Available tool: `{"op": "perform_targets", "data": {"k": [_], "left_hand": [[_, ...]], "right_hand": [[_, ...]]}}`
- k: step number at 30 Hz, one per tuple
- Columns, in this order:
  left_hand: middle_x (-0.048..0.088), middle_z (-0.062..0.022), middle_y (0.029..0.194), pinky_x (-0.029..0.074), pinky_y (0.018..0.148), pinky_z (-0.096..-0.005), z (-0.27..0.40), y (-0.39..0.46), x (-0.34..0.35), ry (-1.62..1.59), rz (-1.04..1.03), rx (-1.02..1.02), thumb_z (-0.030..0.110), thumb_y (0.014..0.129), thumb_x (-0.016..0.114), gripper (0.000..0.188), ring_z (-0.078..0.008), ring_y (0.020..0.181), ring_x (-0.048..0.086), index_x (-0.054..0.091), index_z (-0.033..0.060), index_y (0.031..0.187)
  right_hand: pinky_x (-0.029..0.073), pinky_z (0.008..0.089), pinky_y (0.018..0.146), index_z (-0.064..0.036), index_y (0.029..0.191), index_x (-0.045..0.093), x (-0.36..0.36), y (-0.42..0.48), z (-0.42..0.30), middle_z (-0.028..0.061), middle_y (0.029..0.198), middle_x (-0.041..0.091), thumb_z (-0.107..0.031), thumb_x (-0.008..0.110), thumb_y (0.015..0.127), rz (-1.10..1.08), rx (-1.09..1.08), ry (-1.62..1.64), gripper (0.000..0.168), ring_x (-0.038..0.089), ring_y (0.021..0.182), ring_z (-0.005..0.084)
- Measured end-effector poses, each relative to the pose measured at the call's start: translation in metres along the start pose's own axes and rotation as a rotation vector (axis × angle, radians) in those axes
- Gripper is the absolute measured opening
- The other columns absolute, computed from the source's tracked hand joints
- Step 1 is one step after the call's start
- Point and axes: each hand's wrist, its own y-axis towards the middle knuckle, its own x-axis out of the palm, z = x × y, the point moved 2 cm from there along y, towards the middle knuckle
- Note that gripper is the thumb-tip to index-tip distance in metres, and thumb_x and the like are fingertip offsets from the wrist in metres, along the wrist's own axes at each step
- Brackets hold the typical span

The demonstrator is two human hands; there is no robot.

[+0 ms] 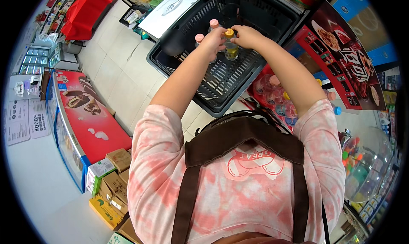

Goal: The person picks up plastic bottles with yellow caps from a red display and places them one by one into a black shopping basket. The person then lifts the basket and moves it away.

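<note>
A black plastic shopping basket (pixel 220 108) with slotted walls lies before me. Inside stands a clear bottle with a yellow cap (pixel 231 50), upright between my two hands. My left hand (pixel 214 41) is at its left side, fingers bent beside the cap; whether it grips this bottle or a neighbouring one cannot be made out. With thumb and fingers apart, my right hand (pixel 244 36) reaches the cap's right side; firm contact is unclear. Two pink-capped bottles, one farther off (pixel 214 23) and one nearer (pixel 199 38), stand left of the yellow cap, partly hidden by my left hand.
Several capped bottles (pixel 286 110) stand in a red container right of the basket. A white box (pixel 172 7) lies beyond the basket's left side. Farther left is a red chest freezer (pixel 96 122), with cardboard boxes (pixel 116 186) near it. A red printed board (pixel 345 62) stands at right.
</note>
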Motion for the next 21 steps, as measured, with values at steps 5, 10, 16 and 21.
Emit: {"op": "perform_targets", "data": {"k": [5, 10, 16, 21], "left_hand": [[0.046, -0.0123, 0.12, 0.032, 0.095, -0.0362, 0.0, 0.001, -0.001, -0.049, -0.038, -0.006, 0.032, 0.082, 0.048, 0.046, -0.0253, 0.111, 0.044, 0.044, 0.0017, 0.116], [0.052, -0.0096, 0.105, 0.035, 0.089, -0.0351, -0.004, 0.012, -0.003, -0.144, -0.011, -0.017, 0.031, 0.08, 0.048, 0.036, -0.0216, 0.097, 0.049, 0.047, 0.0043, 0.104], [0.054, -0.012, 0.103, 0.036, 0.088, -0.035, 0.001, -0.007, 0.006, -0.157, 0.012, -0.022, 0.035, 0.079, 0.047, 0.037, -0.0227, 0.096, 0.05, 0.048, 0.0043, 0.1], [0.055, -0.0123, 0.105, 0.033, 0.09, -0.0339, 0.018, -0.033, 0.016, -0.183, -0.01, 0.121, 0.034, 0.082, 0.045, 0.034, -0.0228, 0.1, 0.048, 0.051, 0.0045, 0.097]], "right_hand": [[0.047, 0.034, 0.077, -0.003, 0.117, 0.05, 0.009, 0.014, 0.006, 0.0155, 0.1, 0.061, -0.025, 0.068, 0.074, -0.081, 0.059, 0.187, 0.051, 0.06, 0.091, 0.0264], [0.048, 0.032, 0.074, -0.002, 0.113, 0.054, 0.014, 0.017, 0.005, 0.0151, 0.098, 0.062, -0.021, 0.071, 0.07, -0.176, 0.18, 0.478, 0.049, 0.061, 0.086, 0.0232], [0.048, 0.0276, 0.061, -0.002, 0.106, 0.055, 0.007, 0.008, 0.007, 0.0109, 0.087, 0.063, -0.021, 0.075, 0.067, -0.13, 0.263, 0.545, 0.048, 0.061, 0.072, 0.018], [0.049, 0.03, 0.067, -0.003, 0.102, 0.059, -0.005, 0.004, 0.016, 0.0121, 0.088, 0.063, -0.03, 0.077, 0.062, 0.125, 0.026, 0.383, 0.051, 0.062, 0.075, 0.0207]]}}
